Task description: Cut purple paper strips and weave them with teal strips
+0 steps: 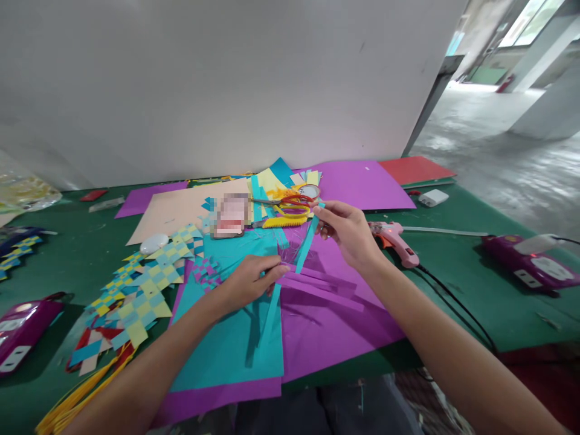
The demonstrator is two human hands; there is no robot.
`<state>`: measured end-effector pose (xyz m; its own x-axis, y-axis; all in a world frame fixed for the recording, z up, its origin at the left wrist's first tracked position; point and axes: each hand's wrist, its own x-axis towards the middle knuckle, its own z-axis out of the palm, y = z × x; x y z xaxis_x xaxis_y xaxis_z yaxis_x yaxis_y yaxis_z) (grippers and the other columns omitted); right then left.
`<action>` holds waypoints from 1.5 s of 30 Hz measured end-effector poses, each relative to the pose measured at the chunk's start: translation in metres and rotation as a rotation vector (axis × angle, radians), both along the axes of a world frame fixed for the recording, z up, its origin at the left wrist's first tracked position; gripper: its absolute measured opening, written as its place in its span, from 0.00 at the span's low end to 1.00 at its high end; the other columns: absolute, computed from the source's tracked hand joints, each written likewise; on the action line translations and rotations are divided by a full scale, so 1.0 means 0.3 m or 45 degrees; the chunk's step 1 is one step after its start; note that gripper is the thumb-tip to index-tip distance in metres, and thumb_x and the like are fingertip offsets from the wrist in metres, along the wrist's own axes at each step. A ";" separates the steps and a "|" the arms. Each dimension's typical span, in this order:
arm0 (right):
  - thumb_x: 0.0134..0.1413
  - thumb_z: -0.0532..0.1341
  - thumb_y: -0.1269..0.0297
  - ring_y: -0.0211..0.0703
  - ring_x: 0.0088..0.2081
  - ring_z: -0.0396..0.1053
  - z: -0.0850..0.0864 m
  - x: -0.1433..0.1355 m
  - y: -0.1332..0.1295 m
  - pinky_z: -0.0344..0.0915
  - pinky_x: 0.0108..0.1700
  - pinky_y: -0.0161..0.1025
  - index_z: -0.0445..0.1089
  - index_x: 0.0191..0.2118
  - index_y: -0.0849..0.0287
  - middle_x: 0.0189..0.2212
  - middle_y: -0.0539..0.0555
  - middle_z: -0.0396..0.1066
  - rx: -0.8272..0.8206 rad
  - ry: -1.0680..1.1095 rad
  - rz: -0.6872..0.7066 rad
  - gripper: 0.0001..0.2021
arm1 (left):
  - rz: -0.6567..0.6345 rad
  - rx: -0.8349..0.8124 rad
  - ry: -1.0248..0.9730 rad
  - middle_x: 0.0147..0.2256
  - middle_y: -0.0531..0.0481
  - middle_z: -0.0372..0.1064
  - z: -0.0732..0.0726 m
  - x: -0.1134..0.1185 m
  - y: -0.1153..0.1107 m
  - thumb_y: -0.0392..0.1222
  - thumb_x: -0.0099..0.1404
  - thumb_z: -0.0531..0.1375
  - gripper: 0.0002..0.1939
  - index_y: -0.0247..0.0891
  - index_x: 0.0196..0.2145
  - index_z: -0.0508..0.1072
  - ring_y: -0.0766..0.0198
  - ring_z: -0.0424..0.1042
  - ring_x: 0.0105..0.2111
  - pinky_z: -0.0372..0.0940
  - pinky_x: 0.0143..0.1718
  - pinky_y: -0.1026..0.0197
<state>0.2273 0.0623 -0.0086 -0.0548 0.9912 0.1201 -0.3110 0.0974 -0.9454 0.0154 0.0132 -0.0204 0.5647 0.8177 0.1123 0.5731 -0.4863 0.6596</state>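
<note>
Between thumb and fingers, my left hand (256, 279) pinches several purple paper strips (324, 289), which fan out to the right. A teal paper strip (308, 243) crosses these strips; its upper end is pinched in my right hand (342, 226), and its lower part hangs below my left hand. Both hands are over a teal paper sheet (222, 356) and a purple sheet (317, 350) on the green table. Just beyond my hands lie scissors (294, 202) with red handles and a yellow-handled cutter (285, 222).
Woven checkered paper pieces (154, 278) and yellow tassels (81, 393) lie at left. A phone (232, 216), partly blurred out, rests behind my left hand. On the right are a pink glue gun (399, 241) with a black cord and a purple power strip (530, 263). A white panel (226, 90) stands behind.
</note>
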 end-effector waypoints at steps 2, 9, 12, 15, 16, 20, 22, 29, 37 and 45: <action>0.43 0.69 0.61 0.31 0.19 0.63 -0.005 -0.004 0.000 0.59 0.20 0.30 0.73 0.30 0.62 0.17 0.47 0.67 -0.040 0.005 0.006 0.10 | -0.020 0.042 0.020 0.18 0.59 0.51 -0.002 0.000 0.001 0.47 0.70 0.49 0.21 0.38 0.21 0.54 0.71 0.54 0.19 0.48 0.23 0.65; 0.43 0.69 0.60 0.33 0.19 0.65 -0.016 -0.033 -0.015 0.59 0.20 0.31 0.74 0.31 0.63 0.15 0.46 0.66 -0.039 -0.073 0.095 0.12 | -0.032 0.112 0.044 0.19 0.58 0.52 -0.008 -0.006 0.002 0.48 0.71 0.48 0.21 0.38 0.21 0.55 0.71 0.55 0.19 0.47 0.23 0.64; 0.43 0.69 0.61 0.33 0.18 0.65 -0.018 -0.035 -0.014 0.59 0.20 0.31 0.74 0.31 0.63 0.15 0.46 0.66 -0.045 -0.069 0.085 0.11 | -0.029 0.116 0.046 0.19 0.58 0.53 -0.008 -0.008 0.002 0.48 0.71 0.49 0.21 0.37 0.22 0.56 0.71 0.55 0.19 0.47 0.23 0.65; 0.42 0.69 0.62 0.33 0.18 0.65 -0.017 -0.025 -0.007 0.59 0.20 0.31 0.74 0.30 0.63 0.16 0.47 0.66 -0.083 -0.031 0.039 0.11 | -0.037 0.102 0.036 0.19 0.58 0.55 -0.007 -0.009 0.002 0.49 0.71 0.49 0.21 0.38 0.21 0.56 0.71 0.57 0.19 0.48 0.23 0.65; 0.41 0.69 0.62 0.33 0.18 0.65 -0.017 -0.021 -0.004 0.58 0.20 0.31 0.73 0.30 0.64 0.16 0.47 0.66 -0.097 -0.019 0.028 0.11 | -0.044 0.088 0.029 0.19 0.58 0.55 -0.006 -0.010 0.001 0.49 0.71 0.49 0.21 0.38 0.21 0.56 0.71 0.57 0.19 0.48 0.23 0.65; 0.39 0.70 0.63 0.32 0.18 0.64 -0.017 -0.009 0.004 0.58 0.20 0.31 0.74 0.29 0.64 0.16 0.47 0.65 -0.145 -0.012 0.019 0.11 | -0.074 0.047 0.023 0.19 0.58 0.59 -0.001 -0.010 -0.004 0.48 0.71 0.50 0.20 0.38 0.22 0.57 0.71 0.60 0.20 0.50 0.24 0.66; 0.39 0.70 0.63 0.32 0.19 0.64 -0.018 -0.009 0.004 0.58 0.20 0.31 0.73 0.29 0.64 0.16 0.47 0.65 -0.158 -0.022 0.027 0.11 | -0.075 0.068 0.046 0.19 0.58 0.59 0.000 -0.011 -0.005 0.49 0.71 0.50 0.20 0.38 0.22 0.58 0.70 0.60 0.20 0.50 0.24 0.65; 0.37 0.71 0.60 0.33 0.19 0.63 -0.021 -0.018 -0.001 0.56 0.20 0.32 0.73 0.27 0.63 0.14 0.46 0.62 -0.214 -0.060 0.068 0.13 | -0.062 0.258 0.195 0.20 0.57 0.57 -0.008 -0.010 -0.002 0.51 0.72 0.47 0.21 0.38 0.23 0.59 0.68 0.58 0.21 0.47 0.24 0.64; 0.34 0.72 0.60 0.33 0.19 0.64 -0.022 0.001 0.015 0.56 0.19 0.31 0.70 0.24 0.62 0.14 0.44 0.59 -0.217 -0.009 0.055 0.13 | -0.024 0.317 0.255 0.19 0.56 0.57 -0.013 -0.010 -0.002 0.51 0.72 0.46 0.22 0.38 0.23 0.58 0.67 0.59 0.20 0.47 0.24 0.64; 0.32 0.72 0.61 0.33 0.19 0.63 -0.046 -0.007 0.023 0.56 0.19 0.31 0.72 0.25 0.63 0.14 0.44 0.59 -0.293 0.004 0.074 0.14 | -0.003 0.515 0.271 0.18 0.57 0.53 -0.033 -0.018 0.006 0.50 0.72 0.48 0.22 0.38 0.21 0.56 0.69 0.53 0.18 0.44 0.22 0.63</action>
